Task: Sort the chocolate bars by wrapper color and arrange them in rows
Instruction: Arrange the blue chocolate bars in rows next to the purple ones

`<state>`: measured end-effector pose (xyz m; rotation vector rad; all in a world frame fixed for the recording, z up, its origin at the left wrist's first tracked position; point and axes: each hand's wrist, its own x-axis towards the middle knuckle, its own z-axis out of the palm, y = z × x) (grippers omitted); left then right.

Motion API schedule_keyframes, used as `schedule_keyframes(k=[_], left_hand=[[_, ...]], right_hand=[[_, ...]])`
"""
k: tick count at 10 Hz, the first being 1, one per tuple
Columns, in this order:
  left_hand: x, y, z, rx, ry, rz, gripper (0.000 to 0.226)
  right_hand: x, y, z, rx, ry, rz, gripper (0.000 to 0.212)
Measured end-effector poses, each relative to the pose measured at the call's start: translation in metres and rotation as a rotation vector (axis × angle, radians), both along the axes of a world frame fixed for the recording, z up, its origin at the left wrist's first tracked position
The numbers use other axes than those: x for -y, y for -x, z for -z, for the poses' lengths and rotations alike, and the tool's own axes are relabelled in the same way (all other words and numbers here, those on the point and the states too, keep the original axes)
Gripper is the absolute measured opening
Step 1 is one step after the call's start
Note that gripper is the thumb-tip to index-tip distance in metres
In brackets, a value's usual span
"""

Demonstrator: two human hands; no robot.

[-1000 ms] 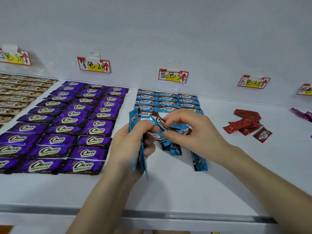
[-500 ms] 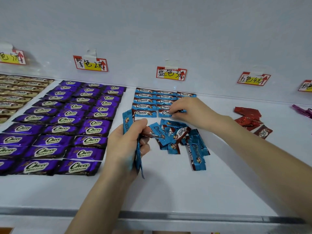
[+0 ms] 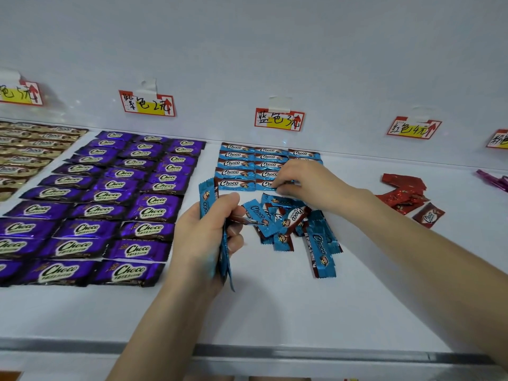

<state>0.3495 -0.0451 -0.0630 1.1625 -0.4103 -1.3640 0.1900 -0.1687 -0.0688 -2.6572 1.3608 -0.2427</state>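
Observation:
My left hand (image 3: pixel 209 232) grips a stack of several blue Choco bars (image 3: pixel 224 259), held on edge above the white shelf. My right hand (image 3: pixel 305 182) reaches to the front of the blue rows (image 3: pixel 239 166) and pinches a blue bar (image 3: pixel 265 184) lying flat at the end of the second column. A loose pile of blue bars (image 3: pixel 291 218) lies just in front of the rows, between my hands. One blue bar (image 3: pixel 321 251) lies apart, pointing toward me.
Purple bars (image 3: pixel 110 199) fill neat rows to the left, gold ones (image 3: pixel 24 155) beyond them. Loose red bars (image 3: pixel 404 196) lie at the right, pink wrappers (image 3: pixel 494 180) at the far right edge. Price tags (image 3: pixel 279 119) hang on the back wall. A metal shelf edge (image 3: pixel 247 350) runs along the front.
My right hand took a blue bar from the stack in my left hand and carried it back to the front of the blue rows, where it lies flat. The left hand barely moved.

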Motion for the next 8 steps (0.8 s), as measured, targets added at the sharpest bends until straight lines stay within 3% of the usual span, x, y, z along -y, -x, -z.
schedule_keyframes(k=[4, 5, 6, 8], left_hand=[[0.001, 0.000, 0.002, -0.002, 0.013, 0.000, 0.011], [0.001, 0.000, 0.002, -0.005, 0.033, -0.015, 0.011], [-0.001, 0.002, -0.001, 0.027, 0.092, -0.050, 0.011], [-0.011, 0.009, -0.008, 0.090, 0.259, -0.082, 0.016]], right_hand=[[-0.001, -0.001, -0.001, 0.024, 0.021, 0.011, 0.024], [-0.015, -0.006, -0.011, 0.238, 0.020, 0.096, 0.021], [-0.049, -0.015, -0.030, 0.544, -0.144, 0.116, 0.010], [-0.103, -0.029, -0.046, 0.719, -0.588, 0.080, 0.007]])
